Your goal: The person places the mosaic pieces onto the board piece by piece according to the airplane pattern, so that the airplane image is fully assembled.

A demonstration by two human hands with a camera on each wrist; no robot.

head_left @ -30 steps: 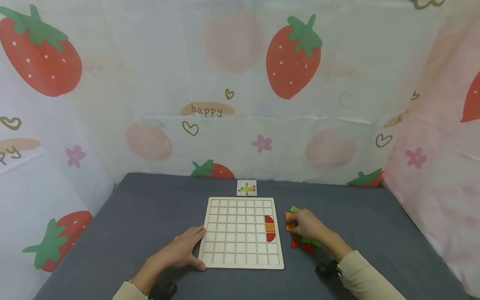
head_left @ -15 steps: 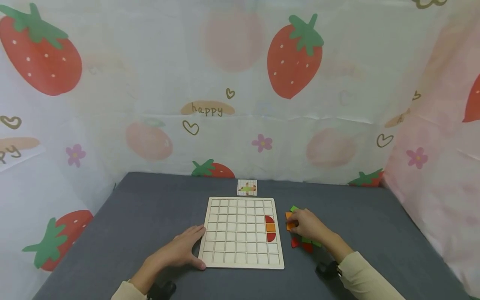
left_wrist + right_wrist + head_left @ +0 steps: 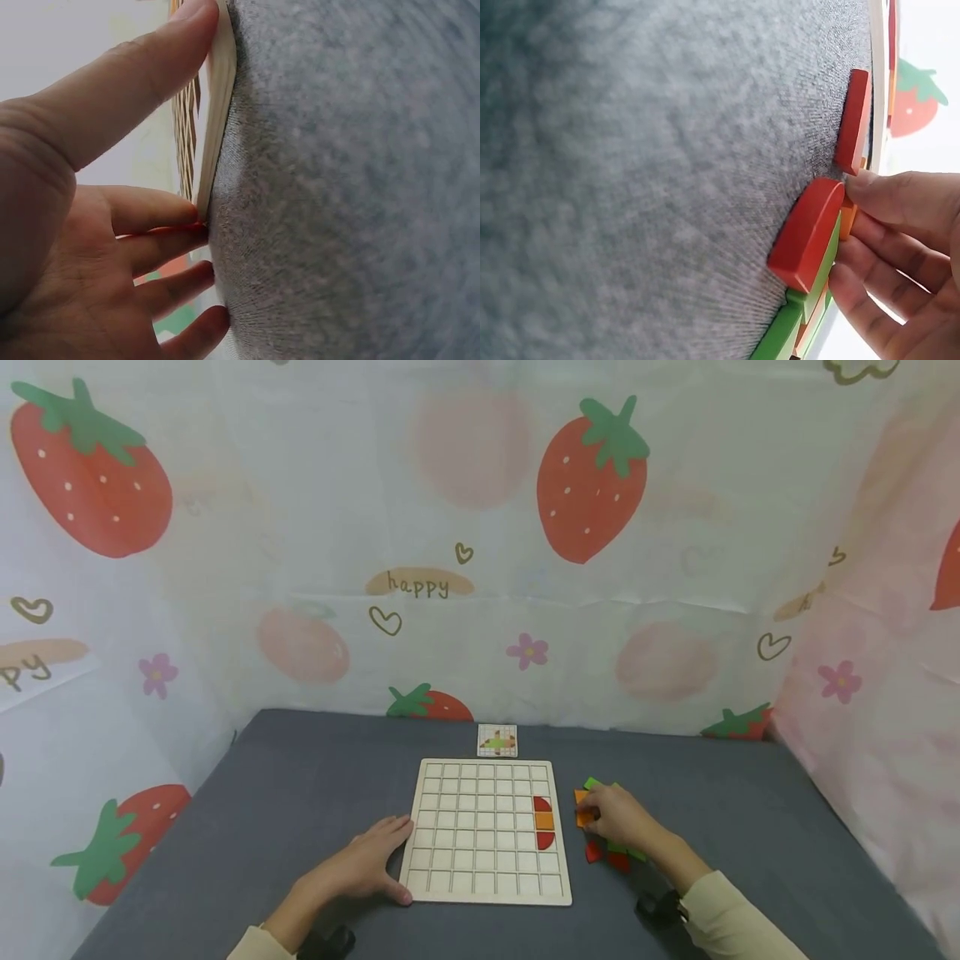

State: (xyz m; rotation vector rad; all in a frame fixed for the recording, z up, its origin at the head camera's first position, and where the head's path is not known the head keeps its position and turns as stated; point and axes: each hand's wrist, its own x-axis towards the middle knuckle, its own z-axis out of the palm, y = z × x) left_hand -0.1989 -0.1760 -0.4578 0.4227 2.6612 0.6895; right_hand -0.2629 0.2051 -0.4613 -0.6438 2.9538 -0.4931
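Observation:
A pale wooden grid board (image 3: 474, 843) lies on the grey cloth. My left hand (image 3: 363, 862) rests at its left edge, thumb at the near corner, the fingers fairly straight; in the left wrist view the thumb touches the board's rim. Two red rounded pieces (image 3: 545, 841) with an orange square (image 3: 544, 821) between them sit in the right-hand column of cells. To the right of the board, my right hand (image 3: 622, 817) pinches an orange block (image 3: 848, 219) between thumb and fingers, low over the cloth. That hand partly hides the loose pieces under it.
Several loose blocks surround the right hand: green (image 3: 592, 782) behind, red (image 3: 593, 852) in front. A small pattern card (image 3: 497, 741) lies beyond the board's far edge. A strawberry-print curtain (image 3: 480, 635) rises behind the table.
The view has tilted slightly, shifting everything a little down and right. Both hands keep their places at the board and the loose pieces.

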